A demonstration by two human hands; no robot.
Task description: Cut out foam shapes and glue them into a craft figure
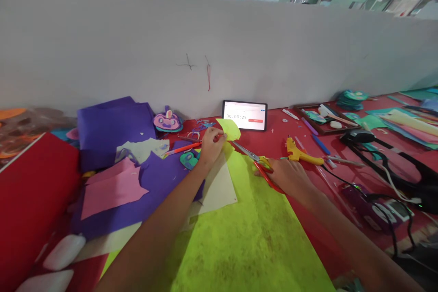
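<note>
My left hand (212,145) pinches a small piece of yellow-green felt (230,129), which stands up from the fingertips. In my right hand (285,174) is a pair of scissors (263,169) with red and yellow handles. The blades lie parted at the far edge of a large yellow-green felt sheet (246,237), pointing toward the left hand. That sheet spreads across the table toward me and shows dark blotches. Under my left wrist is a cream sheet (221,185), and beside it lies a teal cut-out shape (189,159).
A tablet (244,115) showing a timer leans on the grey partition (219,50). Purple felt (116,132) and pink felt (111,187) lie left. A yellow glue gun (303,154), pens, a tray (328,128), a purple device (369,210) and cables occupy the right.
</note>
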